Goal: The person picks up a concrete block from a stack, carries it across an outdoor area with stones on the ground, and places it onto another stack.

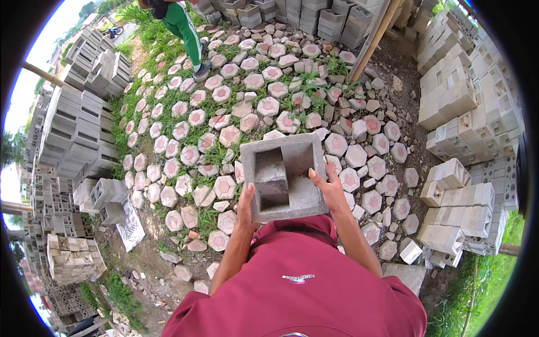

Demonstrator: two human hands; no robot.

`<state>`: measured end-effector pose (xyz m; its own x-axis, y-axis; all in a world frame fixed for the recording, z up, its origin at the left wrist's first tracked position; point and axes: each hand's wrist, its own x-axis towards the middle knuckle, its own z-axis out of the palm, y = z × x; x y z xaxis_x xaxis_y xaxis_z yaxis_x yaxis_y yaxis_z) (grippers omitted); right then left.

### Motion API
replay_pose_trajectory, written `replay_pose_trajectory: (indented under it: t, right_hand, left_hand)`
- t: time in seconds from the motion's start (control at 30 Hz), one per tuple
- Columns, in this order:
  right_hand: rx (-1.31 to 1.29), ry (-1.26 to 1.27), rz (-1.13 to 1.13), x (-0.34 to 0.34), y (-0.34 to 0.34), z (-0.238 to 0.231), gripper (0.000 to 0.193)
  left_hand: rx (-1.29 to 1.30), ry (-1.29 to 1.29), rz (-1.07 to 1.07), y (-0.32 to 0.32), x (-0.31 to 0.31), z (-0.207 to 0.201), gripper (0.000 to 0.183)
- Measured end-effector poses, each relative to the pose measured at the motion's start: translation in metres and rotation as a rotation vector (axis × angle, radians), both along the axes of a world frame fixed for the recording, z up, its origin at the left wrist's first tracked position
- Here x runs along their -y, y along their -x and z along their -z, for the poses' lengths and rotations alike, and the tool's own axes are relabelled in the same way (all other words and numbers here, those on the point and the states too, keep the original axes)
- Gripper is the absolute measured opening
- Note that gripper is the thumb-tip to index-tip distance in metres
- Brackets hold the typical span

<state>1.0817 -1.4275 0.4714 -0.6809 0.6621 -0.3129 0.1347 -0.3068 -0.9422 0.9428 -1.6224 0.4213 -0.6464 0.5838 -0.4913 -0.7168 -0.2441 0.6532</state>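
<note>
A grey hollow concrete block (pixel 254 194) is held up in front of my body, its open cavities facing me. The outer frame is nearly square, and a short inner wall shows inside it. My left hand (pixel 245 206) presses against the block's left side near the lower corner, thumb along the edge. On the opposite side my right hand (pixel 331 188) grips the block, its thumb resting toward the rim and fingers spread along the outer face. The fingers of the left hand are mostly hidden behind the block.
Hexagonal paving stones (pixel 269 106) with grass between them cover the ground ahead. Stacked concrete blocks (pixel 449 95) rise on the right, and more block stacks (pixel 73 126) on the left. A wooden post (pixel 373 42) stands ahead right. A person in green trousers (pixel 184 33) stands far left.
</note>
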Motion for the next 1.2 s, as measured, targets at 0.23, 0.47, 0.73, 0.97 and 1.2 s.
replay_pose_trajectory:
  t: [0.23, 0.47, 0.73, 0.97, 1.2]
  right_hand:
    - [0.062, 0.084, 0.086, -0.129, 0.067, -0.039, 0.075]
    - [0.043, 0.082, 0.033, -0.212, 0.141, -0.052, 0.077]
    - [0.041, 0.169, -0.044, -0.307, 0.270, -0.040, 0.058]
    - [0.080, -0.001, -0.006, -0.381, 0.384, -0.026, 0.048]
    - [0.080, 0.058, 0.149, -0.433, 0.472, -0.053, 0.051]
  left_hand:
    - [-0.046, 0.186, 0.207, 0.098, -0.142, -0.034, 0.081]
    - [-0.102, 0.006, 0.221, 0.158, -0.222, -0.069, 0.068]
    - [-0.114, 0.095, 0.290, 0.303, -0.312, -0.055, 0.060]
    - [-0.121, 0.017, 0.337, 0.436, -0.400, -0.054, 0.058]
    - [-0.160, 0.074, 0.563, 0.541, -0.474, -0.081, 0.056]
